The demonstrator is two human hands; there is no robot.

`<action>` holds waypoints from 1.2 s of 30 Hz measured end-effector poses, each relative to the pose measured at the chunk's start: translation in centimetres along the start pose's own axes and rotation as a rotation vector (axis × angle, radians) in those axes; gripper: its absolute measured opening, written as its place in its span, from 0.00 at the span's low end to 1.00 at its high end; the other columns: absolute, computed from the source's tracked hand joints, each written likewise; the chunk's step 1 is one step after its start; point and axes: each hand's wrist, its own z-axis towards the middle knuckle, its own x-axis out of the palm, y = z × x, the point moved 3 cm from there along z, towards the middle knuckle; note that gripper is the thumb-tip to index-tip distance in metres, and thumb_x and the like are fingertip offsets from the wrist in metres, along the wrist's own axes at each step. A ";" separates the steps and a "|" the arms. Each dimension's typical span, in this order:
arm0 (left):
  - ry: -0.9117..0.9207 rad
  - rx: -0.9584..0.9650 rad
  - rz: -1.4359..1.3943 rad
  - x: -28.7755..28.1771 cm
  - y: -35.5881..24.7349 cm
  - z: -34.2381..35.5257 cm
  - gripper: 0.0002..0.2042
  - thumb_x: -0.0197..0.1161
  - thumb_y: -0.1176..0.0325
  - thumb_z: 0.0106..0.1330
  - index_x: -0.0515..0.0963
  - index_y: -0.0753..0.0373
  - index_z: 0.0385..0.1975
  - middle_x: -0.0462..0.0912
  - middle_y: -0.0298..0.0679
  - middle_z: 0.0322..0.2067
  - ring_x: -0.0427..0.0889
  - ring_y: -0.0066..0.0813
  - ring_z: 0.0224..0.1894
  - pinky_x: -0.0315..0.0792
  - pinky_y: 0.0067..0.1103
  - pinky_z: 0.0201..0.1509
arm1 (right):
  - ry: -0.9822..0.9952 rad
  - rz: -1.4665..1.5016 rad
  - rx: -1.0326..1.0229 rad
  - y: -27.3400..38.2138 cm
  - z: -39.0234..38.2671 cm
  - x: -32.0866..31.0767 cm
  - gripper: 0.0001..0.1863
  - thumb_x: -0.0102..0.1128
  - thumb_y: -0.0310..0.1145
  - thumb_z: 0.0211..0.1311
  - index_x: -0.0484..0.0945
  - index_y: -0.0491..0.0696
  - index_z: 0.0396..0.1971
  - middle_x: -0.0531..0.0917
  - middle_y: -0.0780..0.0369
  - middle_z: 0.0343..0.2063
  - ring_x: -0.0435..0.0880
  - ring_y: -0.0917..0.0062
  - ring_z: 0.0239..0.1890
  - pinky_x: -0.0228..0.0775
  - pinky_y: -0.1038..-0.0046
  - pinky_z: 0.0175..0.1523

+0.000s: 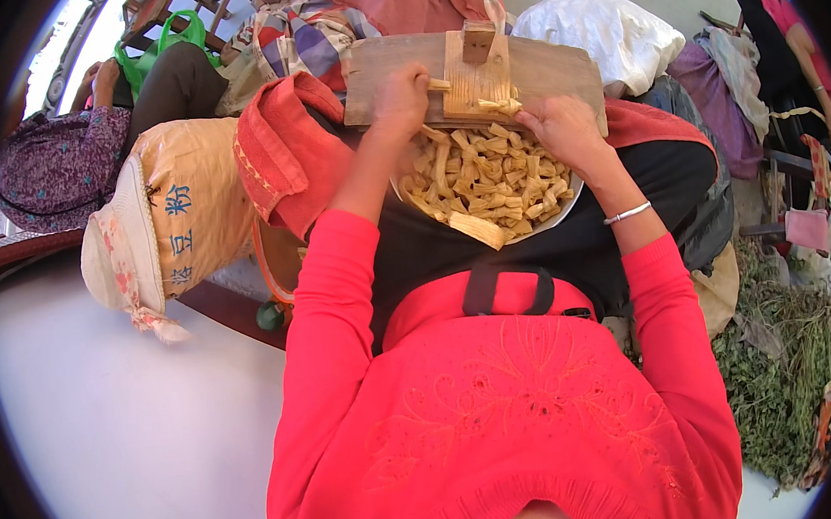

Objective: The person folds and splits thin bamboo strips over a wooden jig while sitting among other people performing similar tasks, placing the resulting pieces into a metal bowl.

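Observation:
A wooden board (380,71) lies across my lap, with a lighter wooden block (472,90) and a short upright post (478,42) on it. My left hand (403,100), smeared by motion, is closed round a wooden handle (439,85) whose end points at the block. At the block's near edge, my right hand (560,125) pinches a pale yellow strip (499,106). Just below the board sits a white bowl (565,214), heaped with similar yellow folded pieces (486,174). One longer piece (477,227) hangs over its near rim.
Red towels (285,153) drape over my knees. To the left stand a tan sack (198,197) and a cloth hat (120,249). A white sack (602,39) is beyond the board. Other people (67,167) sit left and right. Green plants (784,370) lie at right.

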 end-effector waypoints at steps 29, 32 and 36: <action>0.519 -0.135 -1.251 -2.3 -16.3 -10.5 0.12 0.53 0.64 0.69 0.72 0.65 0.45 0.69 0.27 0.23 0.63 0.11 0.22 0.59 0.12 0.23 | -0.560 1.176 0.075 5.7 -6.1 -4.5 0.11 0.53 0.28 0.68 0.81 0.43 0.45 0.78 0.69 0.20 0.72 0.91 0.22 0.64 0.84 0.26; 0.478 -0.208 -1.209 -0.6 -14.7 -10.6 0.10 0.56 0.68 0.67 0.73 0.65 0.44 0.69 0.27 0.24 0.64 0.11 0.23 0.59 0.12 0.24 | -0.616 0.591 0.037 4.7 -6.1 -3.0 0.10 0.59 0.29 0.59 0.83 0.52 0.40 0.78 0.61 0.19 0.79 0.74 0.20 0.69 0.76 0.26; 0.634 -0.339 -1.136 0.8 -12.0 -10.4 0.07 0.57 0.69 0.67 0.74 0.67 0.38 0.70 0.27 0.22 0.65 0.11 0.24 0.61 0.14 0.25 | -0.551 0.465 0.089 4.4 -6.3 -3.3 0.05 0.59 0.32 0.56 0.81 0.51 0.31 0.79 0.61 0.20 0.78 0.66 0.22 0.69 0.73 0.27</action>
